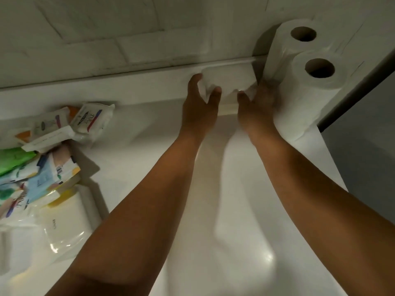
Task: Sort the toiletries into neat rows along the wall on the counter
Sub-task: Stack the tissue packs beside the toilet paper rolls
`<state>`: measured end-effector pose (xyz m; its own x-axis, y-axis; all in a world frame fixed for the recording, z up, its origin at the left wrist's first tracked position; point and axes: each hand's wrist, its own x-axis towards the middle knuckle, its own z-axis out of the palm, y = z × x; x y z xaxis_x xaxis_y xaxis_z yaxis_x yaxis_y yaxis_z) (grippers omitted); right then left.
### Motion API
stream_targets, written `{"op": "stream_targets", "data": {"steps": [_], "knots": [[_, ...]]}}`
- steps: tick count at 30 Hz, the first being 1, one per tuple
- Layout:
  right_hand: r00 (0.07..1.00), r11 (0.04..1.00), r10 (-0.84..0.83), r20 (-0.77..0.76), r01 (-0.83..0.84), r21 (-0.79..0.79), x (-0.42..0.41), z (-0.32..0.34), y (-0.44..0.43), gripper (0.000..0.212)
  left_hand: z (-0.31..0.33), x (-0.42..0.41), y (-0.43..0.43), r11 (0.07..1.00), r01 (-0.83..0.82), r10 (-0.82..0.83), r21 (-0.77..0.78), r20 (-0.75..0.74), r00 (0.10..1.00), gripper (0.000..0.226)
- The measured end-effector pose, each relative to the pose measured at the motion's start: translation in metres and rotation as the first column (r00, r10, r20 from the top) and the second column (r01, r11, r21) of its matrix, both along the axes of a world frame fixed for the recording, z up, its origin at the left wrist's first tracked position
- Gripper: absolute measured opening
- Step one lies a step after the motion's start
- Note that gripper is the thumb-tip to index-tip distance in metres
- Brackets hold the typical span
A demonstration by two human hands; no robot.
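A white tissue pack [229, 79] lies against the tiled wall [106, 39] on the white counter [136, 133]. My left hand [201, 103] grips its left end, thumb and fingers around it. My right hand [256, 103] holds its right end, pressed close to two upright paper towel rolls [307, 82] in plastic wrap at the back right corner. A loose heap of tissue and wipe packs [49, 146] lies at the left, some white, some green, blue and yellow.
A large clear-wrapped white pack [64, 221] sits at the near left under the heap. A dark vertical surface [363, 135] borders the counter on the right, just past the rolls. A strip of counter along the wall stretches left of my hands.
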<state>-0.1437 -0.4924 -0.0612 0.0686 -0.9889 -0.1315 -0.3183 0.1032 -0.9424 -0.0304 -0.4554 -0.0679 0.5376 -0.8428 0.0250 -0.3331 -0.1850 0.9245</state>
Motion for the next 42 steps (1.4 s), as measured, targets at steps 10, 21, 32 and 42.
{"op": "stream_targets", "data": {"steps": [10,21,32,42], "knots": [[0.982,0.989,0.13,-0.139,-0.139,-0.055,0.027,-0.004,0.146,0.053,0.018,0.048,0.14,0.999,0.026,-0.019,-0.03,0.199,0.98,0.04],[0.876,0.895,0.444,-0.189,-0.443,0.049,0.123,-0.001,0.303,0.051,0.023,0.148,0.323,0.997,0.034,-0.057,0.071,0.352,0.934,0.027],[0.804,0.93,0.311,-0.507,-0.368,-0.013,0.194,-0.029,0.372,0.103,-0.009,0.218,0.387,0.98,-0.011,-0.089,0.199,0.484,0.871,0.038],[0.797,0.885,0.4,-0.452,-0.463,-0.034,0.153,-0.025,0.358,0.091,-0.012,0.201,0.388,0.963,0.02,-0.104,0.268,0.302,0.948,0.047]]}}
